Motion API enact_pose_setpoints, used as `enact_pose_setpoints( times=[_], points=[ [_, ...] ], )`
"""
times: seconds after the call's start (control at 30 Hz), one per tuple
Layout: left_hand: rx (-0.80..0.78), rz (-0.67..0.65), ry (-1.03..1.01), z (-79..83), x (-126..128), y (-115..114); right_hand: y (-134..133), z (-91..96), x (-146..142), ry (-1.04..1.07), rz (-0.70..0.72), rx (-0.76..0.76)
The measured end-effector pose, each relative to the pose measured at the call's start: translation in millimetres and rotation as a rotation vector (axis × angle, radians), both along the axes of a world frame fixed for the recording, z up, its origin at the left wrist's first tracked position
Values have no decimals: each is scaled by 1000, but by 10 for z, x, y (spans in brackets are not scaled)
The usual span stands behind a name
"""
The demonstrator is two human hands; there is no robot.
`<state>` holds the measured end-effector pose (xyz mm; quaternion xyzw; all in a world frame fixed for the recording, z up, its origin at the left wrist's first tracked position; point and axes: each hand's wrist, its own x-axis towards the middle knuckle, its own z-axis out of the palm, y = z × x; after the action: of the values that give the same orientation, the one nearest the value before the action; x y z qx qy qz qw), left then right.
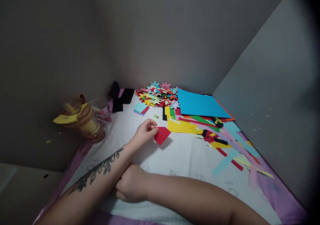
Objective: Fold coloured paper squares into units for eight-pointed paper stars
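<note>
My left hand (147, 129) pinches a small piece of red paper (162, 135) between thumb and fingers, just above the white cloth (180, 161). The red paper has angled corners and casts a shadow on the cloth. My right hand (132, 183) lies against the underside of my left forearm, its fingers curled closed. Whether it holds anything is hidden. Beyond my left hand is a small stack of cut paper squares (141, 108), light blue on top. A tiny greenish scrap (156, 116) lies beside it.
Many folded paper stars (160, 94) are heaped against the grey wall. Blue sheets (203, 104), yellow paper (182, 125), paper strips (232, 151) and a cutter (218, 122) lie at right. A brown cup with a yellow lid (86, 121) and black pieces (128, 96) stand at left.
</note>
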<state>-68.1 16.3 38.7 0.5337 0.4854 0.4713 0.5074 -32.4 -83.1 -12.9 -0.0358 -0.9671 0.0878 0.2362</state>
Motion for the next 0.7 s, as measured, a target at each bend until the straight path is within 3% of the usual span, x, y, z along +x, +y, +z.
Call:
enact_pose_setpoints(
  times=[0.07, 0.17, 0.23, 0.37, 0.43, 0.5, 0.6, 0.7],
  points=[
    [10, 26, -59, -113, -65, -16, 11, 15, 20, 24, 72, -25],
    [19, 206, -152, -246, -177, -71, 123, 104, 144, 119, 168, -146],
    [5, 295, -176, -284, -229, -128, 280, 216, 312, 225, 161, -260],
    [-6, 351, -185, -263, -267, -224, 702, 397, 758, 436, -293, -415],
    [-15, 369, -198, -251, -271, -233, 882, 375, 937, 534, -479, -351],
    [-46, 413, -239, -257, -270, -217, 1005, 282, 1027, 506, -600, -343],
    [-79, 454, -326, -285, -263, -183, 1099, 125, 988, 501, -664, -662],
    [-115, 400, -324, -294, -267, -189, 1137, 70, 856, 604, -530, -1114]
  ],
)
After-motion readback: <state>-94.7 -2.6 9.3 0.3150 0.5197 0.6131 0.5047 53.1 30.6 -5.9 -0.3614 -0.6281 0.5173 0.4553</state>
